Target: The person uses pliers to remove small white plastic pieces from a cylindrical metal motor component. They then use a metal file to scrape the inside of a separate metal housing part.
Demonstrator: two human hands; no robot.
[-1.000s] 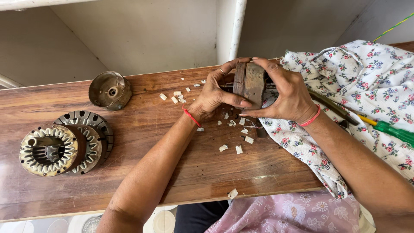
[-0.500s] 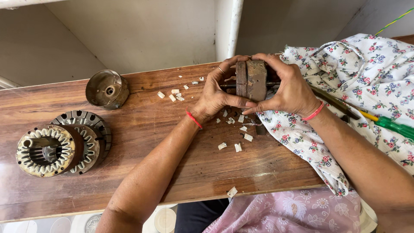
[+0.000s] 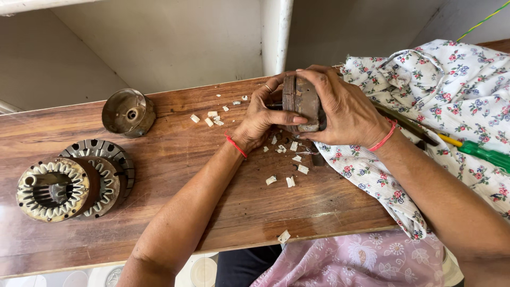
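Slippage is the risk: the rusty stator core (image 3: 302, 98) stands on edge above the wooden bench (image 3: 159, 159), clasped between left hand (image 3: 261, 118) and right hand (image 3: 345, 114). If either hold loosens, it could drop onto the white insulation scraps (image 3: 289, 159)

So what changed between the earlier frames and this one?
Both hands, left hand and right hand, turned the rusty stator core from face-up to edge-on, keeping hold. The stators, metal cap and white scraps on the bench stayed put.
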